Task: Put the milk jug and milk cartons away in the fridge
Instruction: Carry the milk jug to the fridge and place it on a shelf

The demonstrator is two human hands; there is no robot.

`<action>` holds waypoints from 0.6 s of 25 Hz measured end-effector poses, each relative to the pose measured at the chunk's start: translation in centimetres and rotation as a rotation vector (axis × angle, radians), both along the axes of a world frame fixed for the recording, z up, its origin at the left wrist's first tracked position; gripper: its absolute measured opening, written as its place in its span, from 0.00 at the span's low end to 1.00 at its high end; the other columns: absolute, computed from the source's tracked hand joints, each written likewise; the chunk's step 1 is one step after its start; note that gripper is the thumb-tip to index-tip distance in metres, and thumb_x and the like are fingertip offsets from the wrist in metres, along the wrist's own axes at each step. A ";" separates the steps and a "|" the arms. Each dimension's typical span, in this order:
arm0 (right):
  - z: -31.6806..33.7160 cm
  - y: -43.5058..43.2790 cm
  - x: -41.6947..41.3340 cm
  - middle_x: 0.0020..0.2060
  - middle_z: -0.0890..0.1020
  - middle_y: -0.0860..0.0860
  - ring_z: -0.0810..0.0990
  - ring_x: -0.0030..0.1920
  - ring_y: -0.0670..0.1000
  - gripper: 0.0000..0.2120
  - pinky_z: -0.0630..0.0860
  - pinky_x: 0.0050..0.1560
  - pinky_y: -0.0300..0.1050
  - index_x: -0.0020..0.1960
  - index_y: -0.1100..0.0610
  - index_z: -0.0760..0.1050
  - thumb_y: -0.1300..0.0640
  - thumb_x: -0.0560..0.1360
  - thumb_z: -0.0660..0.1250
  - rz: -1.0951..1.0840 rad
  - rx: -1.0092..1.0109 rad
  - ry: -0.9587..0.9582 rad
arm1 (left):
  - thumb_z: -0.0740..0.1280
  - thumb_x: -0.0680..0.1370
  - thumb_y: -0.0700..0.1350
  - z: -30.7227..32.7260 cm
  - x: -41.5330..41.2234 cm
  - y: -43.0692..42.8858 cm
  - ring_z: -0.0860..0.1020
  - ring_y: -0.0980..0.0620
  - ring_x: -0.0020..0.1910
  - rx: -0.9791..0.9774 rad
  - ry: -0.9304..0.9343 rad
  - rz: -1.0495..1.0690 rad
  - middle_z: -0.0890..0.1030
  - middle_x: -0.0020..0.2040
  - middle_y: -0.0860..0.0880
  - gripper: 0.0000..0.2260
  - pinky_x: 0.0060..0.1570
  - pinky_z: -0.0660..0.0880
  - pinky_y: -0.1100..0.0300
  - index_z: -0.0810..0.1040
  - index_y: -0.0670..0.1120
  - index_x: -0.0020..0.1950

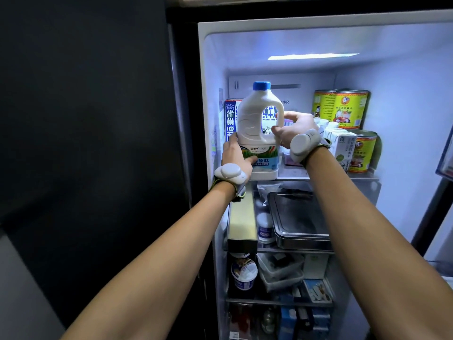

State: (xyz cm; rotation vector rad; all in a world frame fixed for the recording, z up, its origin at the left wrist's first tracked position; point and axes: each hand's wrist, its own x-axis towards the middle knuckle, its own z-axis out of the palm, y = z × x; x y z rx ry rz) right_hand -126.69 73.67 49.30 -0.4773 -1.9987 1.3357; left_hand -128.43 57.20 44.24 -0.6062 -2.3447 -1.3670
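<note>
A white milk jug (255, 126) with a blue cap stands upright at the front left of the fridge's top shelf (294, 177). My left hand (236, 155) grips its lower left side. My right hand (296, 130) holds its handle on the right. Behind the jug stand two blue and white milk cartons (231, 119), one at the left and one partly hidden by the jug. A small white carton (340, 148) stands to the right, behind my right wrist.
Yellow tins (343, 107) fill the right of the top shelf. The shelf below holds a metal tray (297, 219), a long box (241, 219) and a small jar. Lower shelves carry tubs and plastic containers. A dark closed door stands at the left.
</note>
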 end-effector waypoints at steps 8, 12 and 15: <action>-0.5 0.2 -2.4 0.58 0.86 0.53 0.85 0.58 0.54 0.24 0.81 0.62 0.50 0.64 0.47 0.82 0.51 0.68 0.77 0.028 -0.004 0.005 | 0.72 0.76 0.40 -0.7 -3.2 2.2 0.74 0.41 0.64 0.003 0.016 0.076 0.73 0.67 0.41 0.26 0.61 0.70 0.53 0.65 0.40 0.70; -1.2 0.3 -4.2 0.52 0.87 0.50 0.84 0.58 0.53 0.21 0.80 0.62 0.46 0.64 0.47 0.82 0.52 0.71 0.75 -0.001 0.000 0.074 | 0.70 0.77 0.40 -0.7 -6.0 3.6 0.70 0.42 0.69 0.013 -0.057 0.078 0.68 0.72 0.42 0.31 0.64 0.67 0.54 0.59 0.43 0.76; -1.2 0.8 -6.0 0.49 0.86 0.49 0.85 0.54 0.53 0.22 0.80 0.61 0.44 0.66 0.48 0.81 0.51 0.72 0.75 -0.005 -0.014 0.072 | 0.68 0.78 0.38 -0.8 -7.7 4.5 0.67 0.44 0.73 0.053 -0.110 0.074 0.65 0.76 0.44 0.33 0.69 0.63 0.56 0.55 0.45 0.79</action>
